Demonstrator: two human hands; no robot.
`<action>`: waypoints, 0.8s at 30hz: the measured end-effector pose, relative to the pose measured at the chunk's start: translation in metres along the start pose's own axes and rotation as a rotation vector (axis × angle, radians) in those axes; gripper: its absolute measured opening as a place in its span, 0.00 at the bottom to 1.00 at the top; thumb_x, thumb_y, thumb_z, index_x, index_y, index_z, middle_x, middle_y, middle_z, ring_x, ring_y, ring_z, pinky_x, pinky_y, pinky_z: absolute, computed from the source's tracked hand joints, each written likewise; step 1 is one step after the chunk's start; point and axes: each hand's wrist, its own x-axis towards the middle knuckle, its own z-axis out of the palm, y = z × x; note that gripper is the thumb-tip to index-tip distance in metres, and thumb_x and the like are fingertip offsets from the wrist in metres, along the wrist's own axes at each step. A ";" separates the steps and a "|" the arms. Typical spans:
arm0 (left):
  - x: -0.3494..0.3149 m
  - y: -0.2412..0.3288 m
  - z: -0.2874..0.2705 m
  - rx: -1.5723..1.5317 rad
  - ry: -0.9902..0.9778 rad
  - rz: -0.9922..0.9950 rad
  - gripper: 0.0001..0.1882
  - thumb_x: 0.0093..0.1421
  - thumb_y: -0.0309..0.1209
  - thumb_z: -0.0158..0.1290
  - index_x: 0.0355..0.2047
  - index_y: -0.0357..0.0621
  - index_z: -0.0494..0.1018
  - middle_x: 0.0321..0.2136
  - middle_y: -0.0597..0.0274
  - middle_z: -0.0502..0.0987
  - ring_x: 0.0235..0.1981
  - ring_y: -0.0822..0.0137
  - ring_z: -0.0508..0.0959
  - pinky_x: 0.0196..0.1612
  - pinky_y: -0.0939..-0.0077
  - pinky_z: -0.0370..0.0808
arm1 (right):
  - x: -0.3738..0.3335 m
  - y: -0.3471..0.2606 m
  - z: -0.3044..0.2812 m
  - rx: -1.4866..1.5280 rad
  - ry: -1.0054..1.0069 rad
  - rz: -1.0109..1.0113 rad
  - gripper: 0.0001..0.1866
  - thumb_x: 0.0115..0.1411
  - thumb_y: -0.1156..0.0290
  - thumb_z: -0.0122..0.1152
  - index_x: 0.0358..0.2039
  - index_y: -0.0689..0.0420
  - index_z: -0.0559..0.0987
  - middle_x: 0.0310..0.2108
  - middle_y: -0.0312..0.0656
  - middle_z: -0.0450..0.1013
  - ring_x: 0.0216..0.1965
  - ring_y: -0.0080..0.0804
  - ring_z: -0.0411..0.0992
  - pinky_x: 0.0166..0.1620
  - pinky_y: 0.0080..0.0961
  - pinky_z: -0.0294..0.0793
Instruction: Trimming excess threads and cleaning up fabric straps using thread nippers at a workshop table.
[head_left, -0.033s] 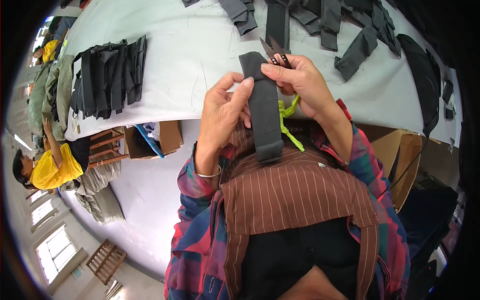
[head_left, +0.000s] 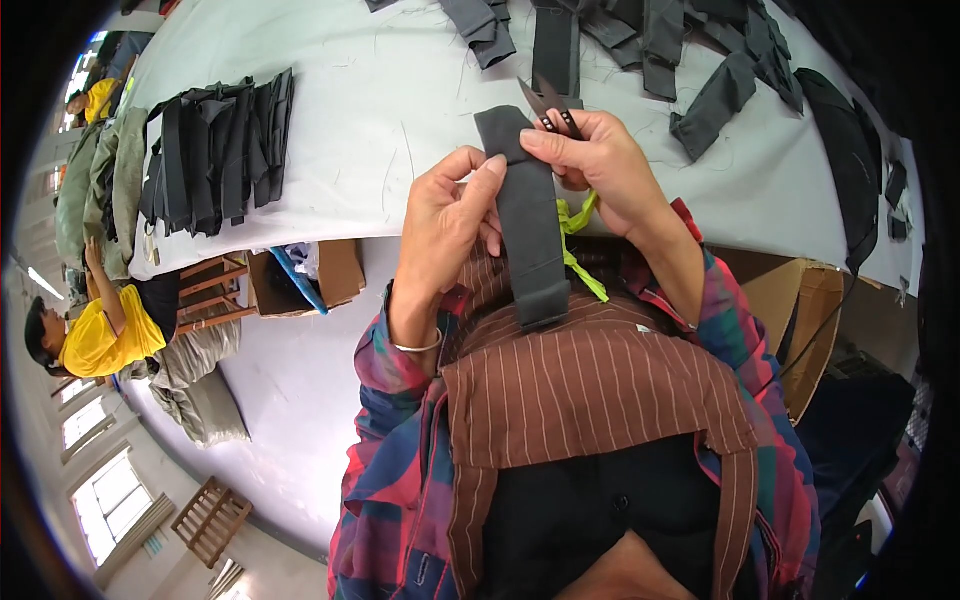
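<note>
Between my two hands hangs a dark grey fabric strip (head_left: 533,230), its lower end over my brown striped apron. My left hand (head_left: 450,205) pinches the strip's left edge between thumb and fingers. Closed around black thread snips (head_left: 553,110), my right hand (head_left: 600,165) also presses its thumb on the strip's upper right edge. The snips' blades point up and away from me, slightly apart. A bright yellow-green ribbon (head_left: 575,240) dangles below my right hand, beside the strip; where its upper end goes is hidden.
A row of stacked dark strips (head_left: 215,155) lies at the table's left. More loose strips (head_left: 660,40) are scattered at the far side of the white-covered table (head_left: 350,130). Cardboard boxes (head_left: 340,275) stand below its edge. A person in yellow (head_left: 115,330) works at far left.
The fabric strip has tilted very slightly, its top end a little to the left and its lower end a little to the right. Both hands stay almost in place.
</note>
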 end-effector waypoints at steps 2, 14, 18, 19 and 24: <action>0.003 -0.001 -0.003 0.013 -0.056 -0.024 0.16 0.63 0.36 0.52 0.22 0.40 0.69 0.15 0.63 0.73 0.12 0.76 0.70 0.13 0.86 0.65 | 0.000 0.005 0.000 -0.033 0.006 -0.008 0.09 0.58 0.68 0.63 0.23 0.54 0.75 0.19 0.24 0.64 0.19 0.10 0.56 0.22 0.12 0.52; 0.009 -0.015 -0.017 -0.188 -0.014 -0.118 0.13 0.60 0.32 0.53 0.20 0.39 0.71 0.16 0.57 0.74 0.11 0.71 0.71 0.13 0.81 0.69 | -0.022 0.016 0.011 -1.110 0.023 -0.689 0.07 0.52 0.74 0.64 0.32 0.57 0.78 0.22 0.37 0.74 0.22 0.25 0.69 0.29 0.21 0.69; 0.010 -0.007 -0.023 -0.233 0.258 0.107 0.14 0.63 0.33 0.51 0.24 0.35 0.71 0.16 0.54 0.74 0.14 0.66 0.76 0.15 0.81 0.72 | -0.014 0.016 -0.008 -0.671 0.214 -0.377 0.09 0.53 0.69 0.64 0.29 0.61 0.76 0.22 0.40 0.74 0.26 0.36 0.74 0.32 0.27 0.71; 0.010 -0.001 -0.020 -0.211 0.280 0.135 0.14 0.63 0.33 0.51 0.24 0.35 0.71 0.17 0.54 0.74 0.14 0.66 0.76 0.15 0.81 0.72 | -0.017 0.013 -0.003 -0.608 0.164 -0.371 0.13 0.52 0.68 0.66 0.34 0.61 0.75 0.26 0.41 0.74 0.29 0.40 0.74 0.35 0.29 0.71; 0.008 -0.002 -0.007 -0.123 0.246 0.152 0.12 0.64 0.33 0.50 0.32 0.35 0.73 0.22 0.53 0.77 0.19 0.66 0.78 0.21 0.80 0.75 | -0.022 0.023 0.022 -0.822 0.084 -0.474 0.23 0.51 0.65 0.67 0.45 0.57 0.70 0.35 0.44 0.75 0.34 0.38 0.75 0.38 0.28 0.72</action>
